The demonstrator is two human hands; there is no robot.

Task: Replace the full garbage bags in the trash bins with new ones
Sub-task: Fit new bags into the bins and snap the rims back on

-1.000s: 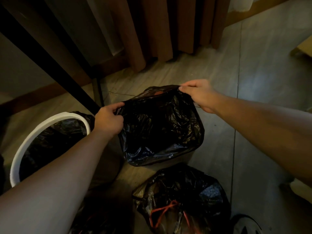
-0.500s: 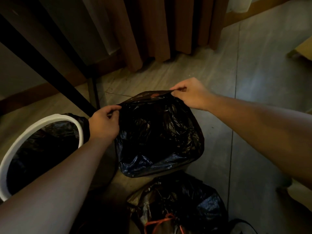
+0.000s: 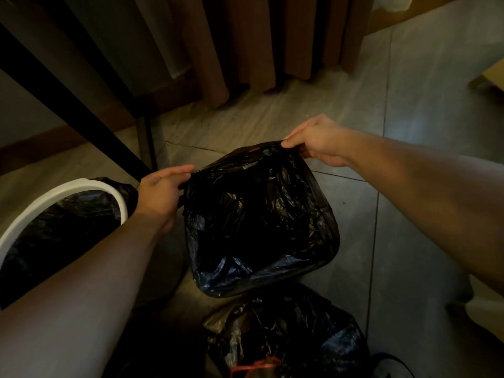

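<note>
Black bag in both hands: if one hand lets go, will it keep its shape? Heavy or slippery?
Likely floppy: the bag is crinkled thin film, its rim taut only between the left hand and right hand, so a released side should sag. Probably light: fingertip pinches alone hold it. Its glossy sheen hints it may slip.

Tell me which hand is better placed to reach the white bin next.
Probably left: the left hand pinches the black bag right beside the white bin; the right hand holds its opposite edge, farther away.
</note>
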